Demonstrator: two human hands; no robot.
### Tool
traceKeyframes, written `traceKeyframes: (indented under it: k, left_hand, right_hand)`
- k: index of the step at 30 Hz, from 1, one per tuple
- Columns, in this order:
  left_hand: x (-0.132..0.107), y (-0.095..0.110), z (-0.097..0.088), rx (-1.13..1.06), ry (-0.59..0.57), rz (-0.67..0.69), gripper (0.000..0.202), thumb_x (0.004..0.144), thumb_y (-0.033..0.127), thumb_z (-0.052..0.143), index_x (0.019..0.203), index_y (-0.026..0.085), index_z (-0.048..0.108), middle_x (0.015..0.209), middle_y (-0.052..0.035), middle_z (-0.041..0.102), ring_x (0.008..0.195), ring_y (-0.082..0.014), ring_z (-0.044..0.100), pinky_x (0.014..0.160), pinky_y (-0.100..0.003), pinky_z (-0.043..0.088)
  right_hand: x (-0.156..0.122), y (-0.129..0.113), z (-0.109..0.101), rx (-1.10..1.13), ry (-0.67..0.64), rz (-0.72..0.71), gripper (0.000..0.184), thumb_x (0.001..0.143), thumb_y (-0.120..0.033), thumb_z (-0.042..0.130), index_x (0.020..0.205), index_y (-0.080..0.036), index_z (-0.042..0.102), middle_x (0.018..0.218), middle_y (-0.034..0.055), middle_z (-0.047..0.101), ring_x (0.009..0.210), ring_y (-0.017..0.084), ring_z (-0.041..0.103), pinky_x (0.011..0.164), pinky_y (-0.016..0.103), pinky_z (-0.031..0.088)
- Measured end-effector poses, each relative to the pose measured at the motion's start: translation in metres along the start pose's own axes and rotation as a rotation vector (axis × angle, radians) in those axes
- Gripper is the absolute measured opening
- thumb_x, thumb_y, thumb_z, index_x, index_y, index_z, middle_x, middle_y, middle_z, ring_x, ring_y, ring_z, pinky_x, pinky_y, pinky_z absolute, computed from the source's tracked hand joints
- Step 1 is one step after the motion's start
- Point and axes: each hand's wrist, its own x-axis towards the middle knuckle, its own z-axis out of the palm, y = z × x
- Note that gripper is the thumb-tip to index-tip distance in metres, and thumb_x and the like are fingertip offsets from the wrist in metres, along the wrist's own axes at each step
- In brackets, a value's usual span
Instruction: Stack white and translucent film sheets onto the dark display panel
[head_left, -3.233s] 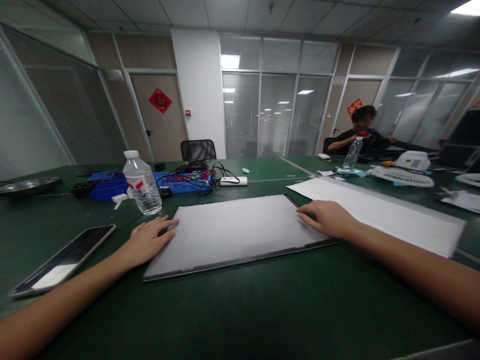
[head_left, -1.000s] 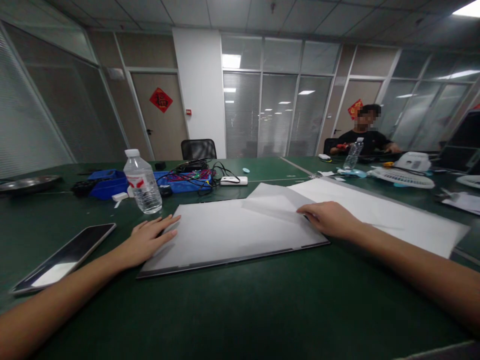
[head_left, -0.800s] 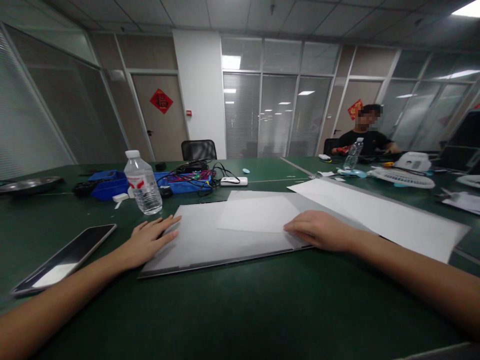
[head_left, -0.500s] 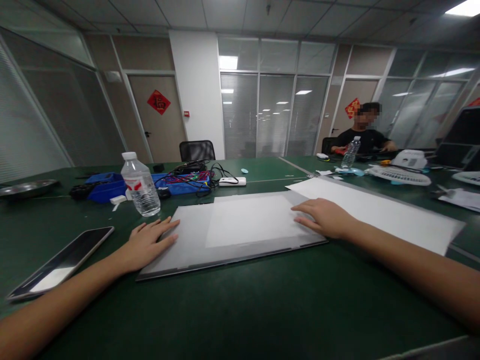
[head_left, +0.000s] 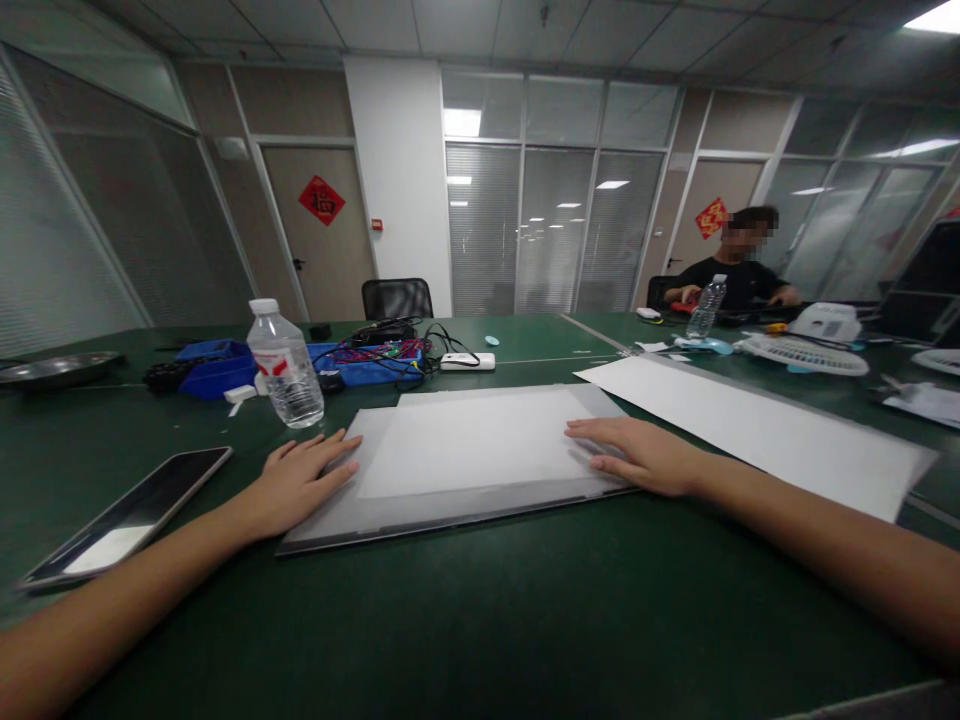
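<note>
A flat grey board (head_left: 330,520) with a dark edge lies on the green table in front of me. On top of it rests a white sheet of paper (head_left: 465,440). My left hand (head_left: 304,480) lies over the board's left edge, its fingers spread and nothing in them. At the paper's right end is my right hand (head_left: 641,455), flat with fingers stretched out over the sheet. Whether its fingertips press on the paper is hard to tell. A second, larger white sheet (head_left: 750,430) lies beyond my right hand and forearm.
A phone (head_left: 135,515) lies by my left forearm. Behind my left hand stands a water bottle (head_left: 285,365), near a blue tray (head_left: 375,365) of wires and a white power strip (head_left: 469,361). A person (head_left: 735,270) sits at the far right beyond another bottle (head_left: 706,308) and a fan (head_left: 810,350).
The white paper has slid left across the board, and my right hand has moved left with it. My left hand has stayed at the board's left edge.
</note>
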Motion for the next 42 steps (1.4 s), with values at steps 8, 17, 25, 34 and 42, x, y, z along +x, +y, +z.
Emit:
traceKeyframes:
  k: [8,17,25,34,42]
  left_hand:
    - [0.000,-0.002,0.001,-0.003,-0.003,0.001,0.081,0.097,0.070,0.024,0.163,0.025,0.043,0.171,-0.0086,0.032,0.158,-0.0400,0.029,0.126,-0.066,0.017]
    - [0.001,-0.005,0.003,-0.021,0.017,0.013,0.084,0.096,0.073,0.027,0.162,0.024,0.043,0.170,-0.0097,0.035,0.157,-0.0408,0.031,0.126,-0.066,0.018]
    - [0.002,-0.011,0.009,-0.032,0.018,0.026,0.085,0.096,0.076,0.029,0.164,0.025,0.040,0.170,-0.0108,0.035,0.158,-0.0401,0.029,0.126,-0.066,0.015]
    - [0.005,-0.006,0.001,-0.048,0.035,-0.054,0.087,0.089,0.069,0.037,0.159,0.019,0.049,0.165,-0.0103,0.045,0.152,-0.0385,0.042,0.125,-0.057,0.029]
    - [0.007,-0.007,-0.001,-0.119,0.090,-0.074,0.087,0.086,0.076,0.039,0.148,0.020,0.062,0.158,-0.0092,0.055,0.143,-0.0357,0.055,0.120,-0.047,0.042]
  right_hand:
    - [0.002,0.003,-0.006,-0.120,0.076,0.176,0.061,0.106,-0.060,0.036,0.126,-0.019,0.076,0.130,0.0133,0.074,0.118,0.033,0.069,0.106,0.053,0.052]
    - [0.000,0.000,-0.002,0.017,0.025,-0.008,0.050,0.105,-0.056,0.046,0.134,-0.026,0.073,0.141,0.0085,0.069,0.128,0.028,0.065,0.114,0.049,0.048]
    - [-0.001,-0.002,-0.003,0.070,-0.048,-0.044,0.050,0.105,-0.054,0.048,0.144,-0.029,0.066,0.152,0.0068,0.061,0.139,0.028,0.057,0.120,0.049,0.042]
    - [-0.005,0.000,-0.001,0.103,-0.044,-0.034,0.064,0.103,-0.054,0.051,0.162,-0.029,0.044,0.159,0.0087,0.053,0.140,0.030,0.056,0.117,0.050,0.044]
    - [-0.003,0.050,-0.004,-0.174,0.154,0.306,0.068,0.103,-0.058,0.043,0.156,-0.017,0.049,0.156,0.0152,0.055,0.141,0.032,0.054,0.120,0.050,0.040]
